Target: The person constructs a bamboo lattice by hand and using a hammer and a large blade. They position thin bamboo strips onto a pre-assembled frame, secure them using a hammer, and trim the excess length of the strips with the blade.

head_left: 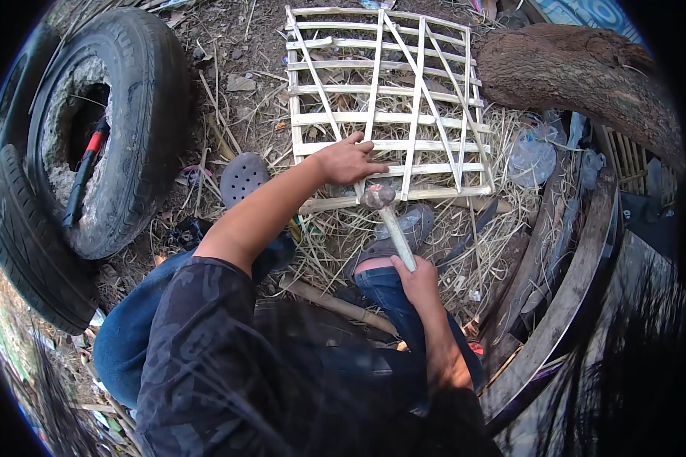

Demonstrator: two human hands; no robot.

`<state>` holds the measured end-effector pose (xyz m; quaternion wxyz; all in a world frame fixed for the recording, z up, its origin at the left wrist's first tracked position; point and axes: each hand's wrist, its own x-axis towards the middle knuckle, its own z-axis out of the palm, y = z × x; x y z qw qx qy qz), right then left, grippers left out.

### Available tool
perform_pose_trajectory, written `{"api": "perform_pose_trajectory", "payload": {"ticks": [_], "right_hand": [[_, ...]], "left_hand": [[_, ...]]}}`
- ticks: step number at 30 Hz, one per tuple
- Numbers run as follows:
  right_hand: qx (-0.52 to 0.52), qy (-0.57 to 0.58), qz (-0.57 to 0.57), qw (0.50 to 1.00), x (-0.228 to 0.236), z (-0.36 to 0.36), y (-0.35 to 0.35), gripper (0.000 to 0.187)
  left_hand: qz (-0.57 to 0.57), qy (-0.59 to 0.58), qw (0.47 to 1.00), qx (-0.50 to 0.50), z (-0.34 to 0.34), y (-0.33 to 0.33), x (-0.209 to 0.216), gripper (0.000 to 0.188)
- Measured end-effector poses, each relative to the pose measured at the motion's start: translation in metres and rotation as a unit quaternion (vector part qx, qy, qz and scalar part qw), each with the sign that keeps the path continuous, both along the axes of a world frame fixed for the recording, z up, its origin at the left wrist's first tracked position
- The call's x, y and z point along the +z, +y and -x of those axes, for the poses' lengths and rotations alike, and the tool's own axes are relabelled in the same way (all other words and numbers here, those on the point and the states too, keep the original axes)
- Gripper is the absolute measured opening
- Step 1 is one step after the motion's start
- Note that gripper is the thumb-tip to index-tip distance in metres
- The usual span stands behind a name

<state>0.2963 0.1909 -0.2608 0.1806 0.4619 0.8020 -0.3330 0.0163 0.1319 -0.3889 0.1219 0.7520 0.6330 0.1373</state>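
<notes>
A pale lattice of split bamboo slats (pixel 392 118) lies on the ground in front of me. My left hand (pixel 347 161) is on its lower part, its fingers bent over a slanting bamboo slat (pixel 322 99); the exact fingertip hold is partly hidden. In my right hand (pixel 418 282) is the light handle of a hammer (pixel 396 228), gripped near its lower end. The rounded, dull hammer head (pixel 379 196) is just below my left hand, over the thick bottom bamboo bar (pixel 442 196).
Worn tyres (pixel 152 114) stand at the left, one with a black-and-red tool (pixel 88 171) in its opening. A thick log (pixel 564 72) lies at the far right. Bamboo shavings, a curved dark blade (pixel 476 228), a clear plastic bag (pixel 532 158) and wooden planks (pixel 564 305) surround the lattice.
</notes>
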Motion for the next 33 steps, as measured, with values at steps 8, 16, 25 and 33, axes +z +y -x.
{"api": "perform_pose_trajectory", "payload": {"ticks": [8,16,25,33], "right_hand": [[0.027,0.003,-0.027,0.999,0.005,0.013,-0.003,0.039],[0.006,0.038,-0.039,0.999,0.004,0.007,-0.012,0.044],[-0.029,0.089,-0.032,0.995,0.012,0.005,-0.015,0.039],[-0.027,0.094,-0.026,0.995,-0.001,0.008,-0.023,0.039]], "left_hand": [[0.001,-0.016,1.0,0.018,-0.004,0.0,0.001,0.037],[0.015,-0.017,1.0,0.018,-0.003,0.004,0.001,0.034],[0.039,-0.031,0.998,0.032,-0.004,0.004,0.006,0.03],[-0.041,-0.018,0.999,0.031,-0.002,0.005,-0.003,0.027]]}}
